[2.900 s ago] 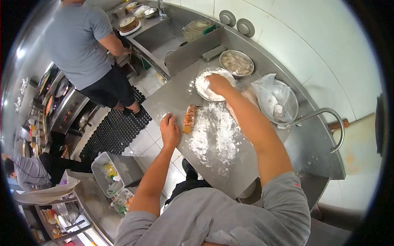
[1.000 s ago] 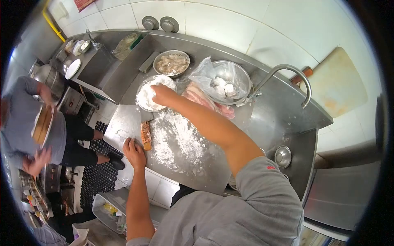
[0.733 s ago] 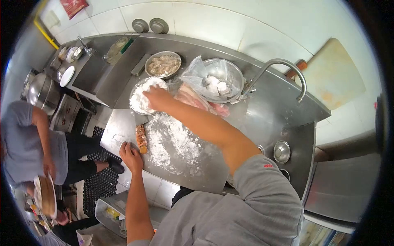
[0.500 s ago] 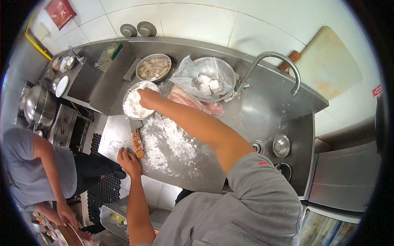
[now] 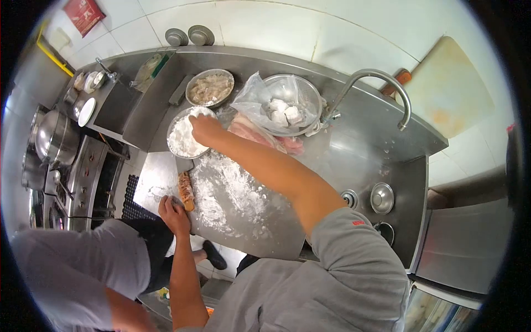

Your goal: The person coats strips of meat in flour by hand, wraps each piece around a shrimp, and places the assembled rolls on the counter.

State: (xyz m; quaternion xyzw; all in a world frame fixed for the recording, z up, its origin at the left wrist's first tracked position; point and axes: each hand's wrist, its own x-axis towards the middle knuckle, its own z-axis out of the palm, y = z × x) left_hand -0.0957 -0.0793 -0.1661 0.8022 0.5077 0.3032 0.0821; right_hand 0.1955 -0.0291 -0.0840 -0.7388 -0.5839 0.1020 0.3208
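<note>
My right hand [image 5: 207,130] reaches into a metal bowl of white powder [image 5: 185,135] that looks like flour. Its fingers are closed together in the powder; what is between them is partly hidden. My left hand [image 5: 175,217] rests on the near left edge of the steel counter [image 5: 249,224], fingers bent and slightly apart, holding nothing visible. Just beside it lies a knife with a rough, wrapped brownish handle [image 5: 186,191], its grey blade pointing toward the bowl. Powder is scattered over the counter right of the knife.
A bowl of pale wet pieces [image 5: 210,88] stands behind the powder. Raw meat [image 5: 254,133] lies beside a steel bowl with a plastic bag and white lumps [image 5: 285,112]. At right are a sink with a faucet [image 5: 406,105] and a small bowl [image 5: 381,198]. Another person [image 5: 83,265] is close at left.
The other person has moved closer along my left side, leaning toward the bottom of the view. My right hand stays in the powder bowl and my left hand stays on the counter edge.
</note>
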